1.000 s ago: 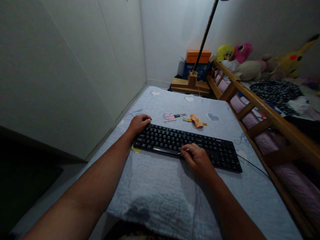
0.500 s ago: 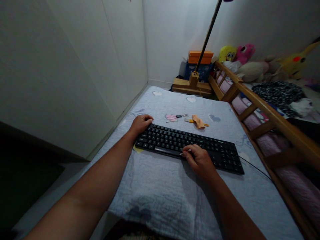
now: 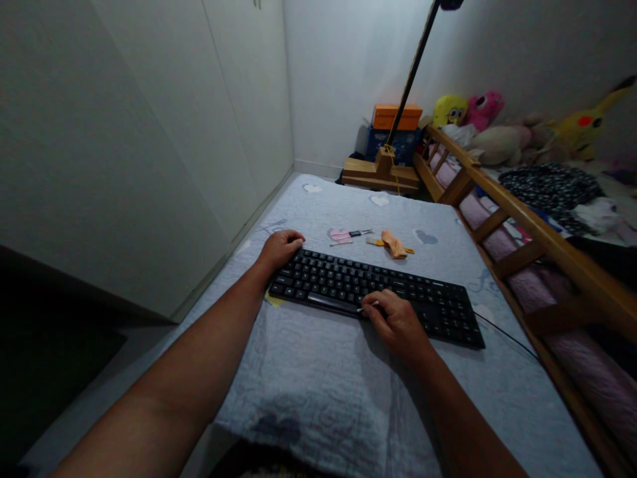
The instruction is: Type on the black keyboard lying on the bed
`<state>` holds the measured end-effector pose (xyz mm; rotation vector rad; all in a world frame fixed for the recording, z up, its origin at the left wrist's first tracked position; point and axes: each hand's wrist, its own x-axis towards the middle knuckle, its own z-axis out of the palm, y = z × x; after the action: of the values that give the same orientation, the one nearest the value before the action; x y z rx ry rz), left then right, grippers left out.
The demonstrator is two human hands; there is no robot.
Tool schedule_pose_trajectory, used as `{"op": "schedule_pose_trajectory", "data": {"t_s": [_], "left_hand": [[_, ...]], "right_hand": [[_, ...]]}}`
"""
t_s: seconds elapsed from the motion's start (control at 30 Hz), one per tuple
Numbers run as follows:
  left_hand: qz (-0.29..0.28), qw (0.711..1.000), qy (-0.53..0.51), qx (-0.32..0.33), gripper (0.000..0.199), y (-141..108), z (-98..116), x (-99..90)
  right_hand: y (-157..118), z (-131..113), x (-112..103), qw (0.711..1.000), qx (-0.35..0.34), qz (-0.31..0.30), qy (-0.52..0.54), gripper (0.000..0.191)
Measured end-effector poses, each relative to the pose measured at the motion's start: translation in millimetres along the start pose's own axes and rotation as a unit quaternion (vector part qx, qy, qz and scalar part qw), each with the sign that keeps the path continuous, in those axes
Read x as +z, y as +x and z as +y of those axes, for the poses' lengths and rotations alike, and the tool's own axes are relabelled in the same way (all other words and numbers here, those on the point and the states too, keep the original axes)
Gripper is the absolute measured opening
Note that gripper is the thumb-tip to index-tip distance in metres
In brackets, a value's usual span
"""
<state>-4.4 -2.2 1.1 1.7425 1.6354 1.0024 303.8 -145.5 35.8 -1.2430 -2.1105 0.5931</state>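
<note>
A black keyboard (image 3: 343,277) lies at a slant on the pale blue quilted cover (image 3: 318,372). My left hand (image 3: 281,249) is closed on its upper left corner. Over the keyboard's front edge, right of the space bar, my right hand (image 3: 393,318) pinches a thin white cotton swab (image 3: 368,307). Behind the keyboard lie a black-handled tool with a metal tip (image 3: 359,233), another thin swab-like stick (image 3: 341,243), and a yellow-handled brush (image 3: 374,241) partly under an orange cloth (image 3: 394,245).
A wooden bed rail (image 3: 527,219) runs along the right, with plush toys and clothes beyond it. White cabinet doors (image 3: 199,133) stand at the left. At the back are a wooden stand (image 3: 381,174) with a dark pole and an orange box (image 3: 397,117). The keyboard's cable (image 3: 507,332) trails right.
The view has shifted very slightly. Both hands stay at nearly the same places, and the swab in my right hand has tilted a little.
</note>
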Motion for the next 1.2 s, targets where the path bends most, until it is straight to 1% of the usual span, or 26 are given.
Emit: {"op": "schedule_pose_trajectory", "data": {"t_s": [0.23, 0.53, 0.8, 1.03, 1.2], "left_hand": [[0.003, 1.000, -0.004, 0.001, 0.028, 0.8, -3.3, 1.5], [0.003, 1.000, -0.001, 0.004, 0.029, 1.2, -2.7, 1.0], [-0.002, 1.000, -0.001, 0.003, 0.029, 2.0, -4.9, 1.1], [0.000, 1.000, -0.001, 0.000, 0.029, 0.2, -1.0, 0.2], [-0.003, 1.000, -0.003, 0.004, 0.030, 0.0, -2.0, 0.3]], "right_hand": [[1.1, 0.7, 2.8, 1.000, 0.005, 0.021, 0.006, 0.017], [2.9, 3.1, 3.7, 1.000, -0.003, 0.028, 0.006, 0.018], [5.7, 4.4, 2.3, 1.000, -0.013, 0.008, -0.017, 0.019], [13.2, 4.6, -1.4, 0.998, -0.031, -0.034, -0.051, 0.019], [21.2, 0.2, -7.0, 0.994, -0.041, -0.063, -0.081, 0.018]]}}
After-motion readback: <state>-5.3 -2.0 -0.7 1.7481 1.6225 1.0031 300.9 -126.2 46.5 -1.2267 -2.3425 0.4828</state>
